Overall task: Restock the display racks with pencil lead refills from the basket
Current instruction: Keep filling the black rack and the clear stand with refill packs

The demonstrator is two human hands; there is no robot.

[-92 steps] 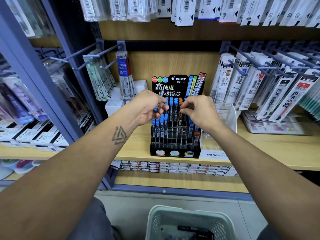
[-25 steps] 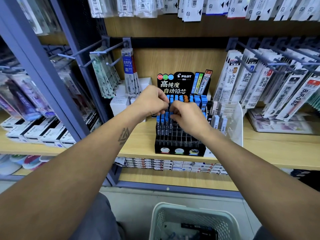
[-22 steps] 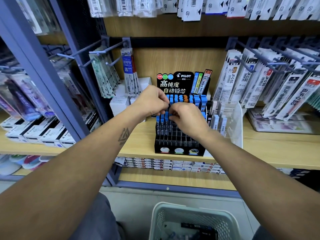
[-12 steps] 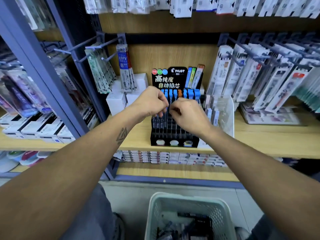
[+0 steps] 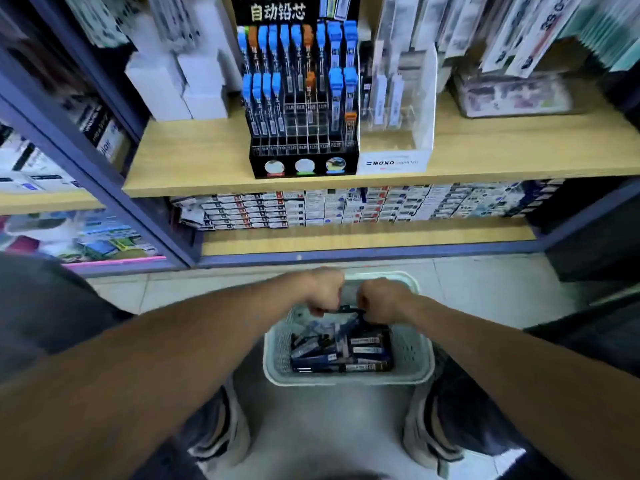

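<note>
Both your left hand (image 5: pixel 323 294) and right hand (image 5: pixel 379 299) are curled over the basket (image 5: pixel 412 344), seemingly pinching one dark refill between them above the refills (image 5: pixel 341 348) piled below, so next lift it to the rack (image 5: pixel 301 98) ahead.

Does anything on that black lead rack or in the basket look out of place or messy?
Nothing damaged or spilled. The black rack has empty middle slots, and the refills lie jumbled in the basket.
</note>
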